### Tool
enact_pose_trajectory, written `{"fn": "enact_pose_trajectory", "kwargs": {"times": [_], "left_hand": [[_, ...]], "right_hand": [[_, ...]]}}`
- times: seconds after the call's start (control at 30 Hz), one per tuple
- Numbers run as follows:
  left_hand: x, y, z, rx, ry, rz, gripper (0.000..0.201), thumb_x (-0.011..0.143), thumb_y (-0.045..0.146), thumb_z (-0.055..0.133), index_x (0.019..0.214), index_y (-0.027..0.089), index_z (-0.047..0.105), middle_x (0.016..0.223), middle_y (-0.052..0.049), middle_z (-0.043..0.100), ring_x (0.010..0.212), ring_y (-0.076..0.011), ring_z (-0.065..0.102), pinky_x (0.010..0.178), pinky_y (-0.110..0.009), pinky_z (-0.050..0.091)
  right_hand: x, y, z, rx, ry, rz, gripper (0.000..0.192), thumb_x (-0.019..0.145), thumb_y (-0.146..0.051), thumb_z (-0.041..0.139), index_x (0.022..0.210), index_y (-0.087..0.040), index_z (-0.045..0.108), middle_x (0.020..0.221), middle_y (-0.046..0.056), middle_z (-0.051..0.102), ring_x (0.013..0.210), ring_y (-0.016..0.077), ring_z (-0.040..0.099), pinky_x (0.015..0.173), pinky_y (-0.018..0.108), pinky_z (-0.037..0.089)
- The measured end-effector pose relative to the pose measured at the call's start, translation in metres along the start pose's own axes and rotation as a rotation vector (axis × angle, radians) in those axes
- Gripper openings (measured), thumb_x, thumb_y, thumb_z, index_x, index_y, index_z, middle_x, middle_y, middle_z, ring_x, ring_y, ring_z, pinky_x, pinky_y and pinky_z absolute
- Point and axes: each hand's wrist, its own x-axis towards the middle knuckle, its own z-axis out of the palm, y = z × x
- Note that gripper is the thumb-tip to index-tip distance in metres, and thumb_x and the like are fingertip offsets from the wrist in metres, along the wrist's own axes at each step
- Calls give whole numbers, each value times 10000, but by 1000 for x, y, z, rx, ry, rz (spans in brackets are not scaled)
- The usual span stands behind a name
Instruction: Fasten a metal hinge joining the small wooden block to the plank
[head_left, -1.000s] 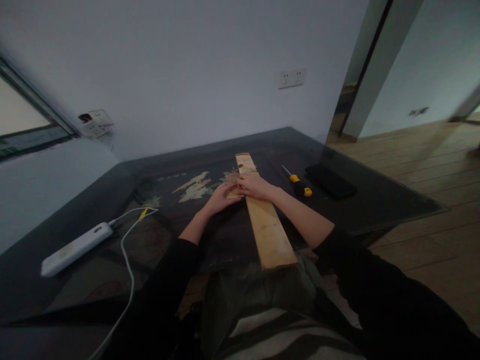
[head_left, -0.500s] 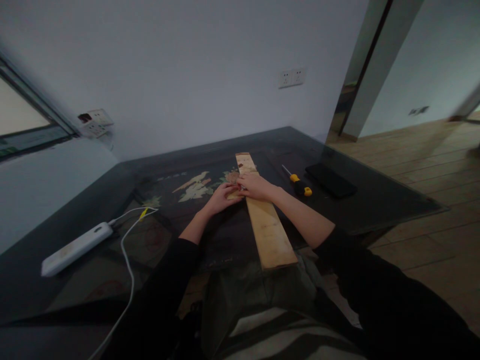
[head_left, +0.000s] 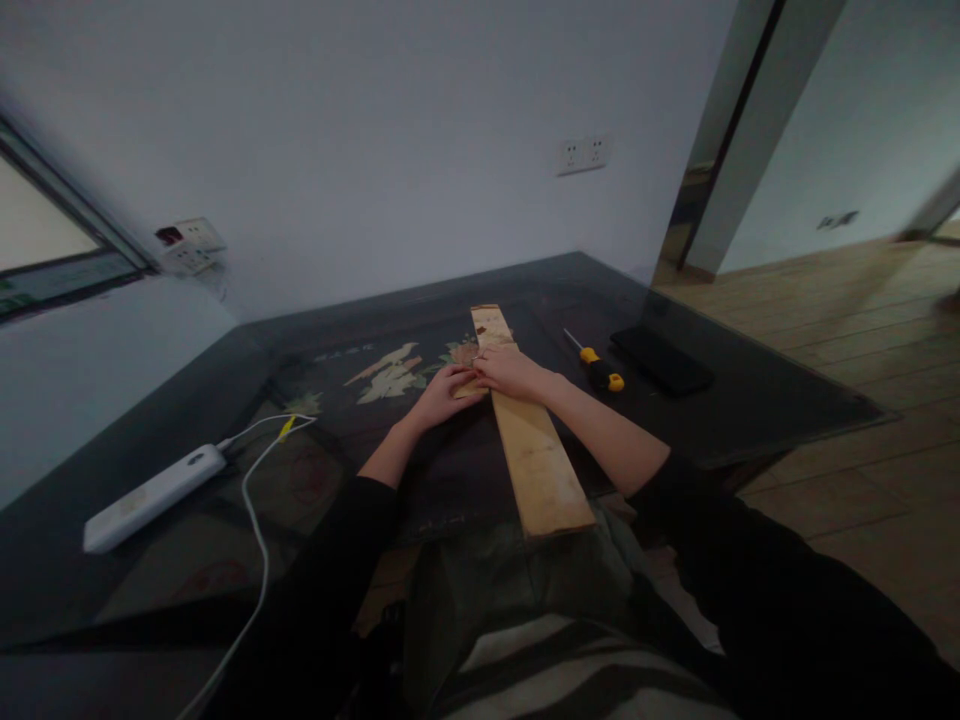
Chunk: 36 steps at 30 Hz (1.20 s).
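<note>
Both hands (head_left: 480,385) barely shifted on plank (head_left: 529,440) (no legible writing).

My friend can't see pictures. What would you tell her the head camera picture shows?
Two hands, the left hand and right hand, meet on a long wooden plank lying on a dark glass table; what the fingertips pinch is too small to tell. A yellow-handled screwdriver and a black phone lie to the right, a white power strip to the left.
</note>
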Motion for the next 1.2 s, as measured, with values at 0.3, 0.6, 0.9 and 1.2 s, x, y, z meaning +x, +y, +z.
{"fn": "enact_pose_trajectory", "kwargs": {"times": [0.3, 0.6, 0.9, 1.2], "left_hand": [[0, 3, -1, -5, -7, 5, 431, 828, 441, 715, 1199, 222, 700, 1260, -117, 584, 1225, -277, 550, 1097, -453, 434], [-1, 3, 0, -7, -11, -7, 431, 855, 411, 685, 1239, 216, 672, 1311, -121, 559, 1273, -279, 514, 1128, -472, 399], [0, 7, -1, 1, -6, -4, 426, 862, 438, 676, 1227, 219, 673, 1286, -115, 582, 1249, -275, 534, 1119, -465, 416], [-1, 2, 1, 5, -2, 17, 430, 856, 427, 686, 1221, 200, 674, 1275, -126, 573, 1246, -271, 540, 1116, -454, 419]], "right_hand": [[-3, -5, -7, 52, 1, 9, 131, 927, -166, 604, 1005, -88, 673, 1061, 153, 672, 1064, 245, 576, 888, 333, 413], [-2, 1, 5, 70, 22, 26, 285, 981, -310, 552, 1143, -105, 664, 1114, 165, 673, 1069, 250, 591, 898, 353, 417], [2, 1, 3, 26, 13, -5, 215, 957, -234, 586, 1063, -67, 668, 1088, 173, 685, 1081, 257, 598, 908, 358, 430], [-2, -5, -8, 80, -16, 79, 106, 931, -197, 611, 938, -121, 685, 1001, 127, 703, 960, 233, 622, 799, 308, 396]]}}
